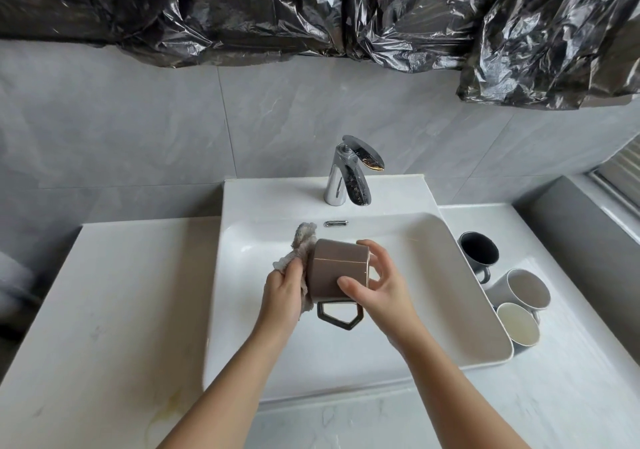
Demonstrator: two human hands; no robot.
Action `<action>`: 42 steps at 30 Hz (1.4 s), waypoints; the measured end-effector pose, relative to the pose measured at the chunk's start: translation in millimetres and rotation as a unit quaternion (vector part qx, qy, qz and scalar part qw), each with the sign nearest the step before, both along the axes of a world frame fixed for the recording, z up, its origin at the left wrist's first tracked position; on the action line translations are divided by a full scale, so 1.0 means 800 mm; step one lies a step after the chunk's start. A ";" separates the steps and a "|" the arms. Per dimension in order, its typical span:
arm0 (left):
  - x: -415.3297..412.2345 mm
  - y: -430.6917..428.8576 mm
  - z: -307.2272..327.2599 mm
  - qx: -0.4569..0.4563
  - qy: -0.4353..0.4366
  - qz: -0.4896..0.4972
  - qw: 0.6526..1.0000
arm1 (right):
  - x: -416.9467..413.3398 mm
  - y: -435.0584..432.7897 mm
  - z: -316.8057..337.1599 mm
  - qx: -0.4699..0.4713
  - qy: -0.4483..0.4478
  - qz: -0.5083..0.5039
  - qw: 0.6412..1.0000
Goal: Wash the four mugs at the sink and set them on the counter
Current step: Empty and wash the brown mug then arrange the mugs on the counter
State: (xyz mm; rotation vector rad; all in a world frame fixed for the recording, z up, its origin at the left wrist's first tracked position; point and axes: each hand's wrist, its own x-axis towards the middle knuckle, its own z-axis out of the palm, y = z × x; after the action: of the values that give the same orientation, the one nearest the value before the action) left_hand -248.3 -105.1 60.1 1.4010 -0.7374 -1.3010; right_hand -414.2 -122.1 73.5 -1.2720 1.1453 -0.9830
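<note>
I see the brown mug (337, 268) held on its side above the sink (420, 258), its handle pointing toward me. My right grip (381, 289) is curled round the mug's right end and holds it. My left grip (282, 292) is closed on a pale cloth (304, 237) pressed against the mug's left end. Right of the sink, on the tabletop (568, 372), sit a dark mug (479, 251), a light mug (526, 289) and a second light mug (517, 324), all just beside its rim. The faucet (346, 175) stands behind the sink.
</note>
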 end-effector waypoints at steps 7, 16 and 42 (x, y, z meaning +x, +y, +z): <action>-0.003 0.011 0.001 -0.107 -0.139 -0.009 0.984 | 0.008 0.004 -0.016 0.076 -0.091 -0.054 0.991; 0.051 0.020 0.012 -0.140 -0.166 -0.054 0.975 | 0.015 0.007 -0.021 0.183 -0.180 -0.062 0.964; 0.227 0.014 -0.147 0.133 -0.534 -0.112 0.827 | 0.052 0.003 -0.021 0.026 0.215 0.005 0.976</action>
State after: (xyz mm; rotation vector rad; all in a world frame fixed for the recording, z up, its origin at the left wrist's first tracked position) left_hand -66.5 -94.1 -57.2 2.3505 -1.5288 -0.6875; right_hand -372.5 -119.4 56.7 -1.4896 1.4811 -0.6801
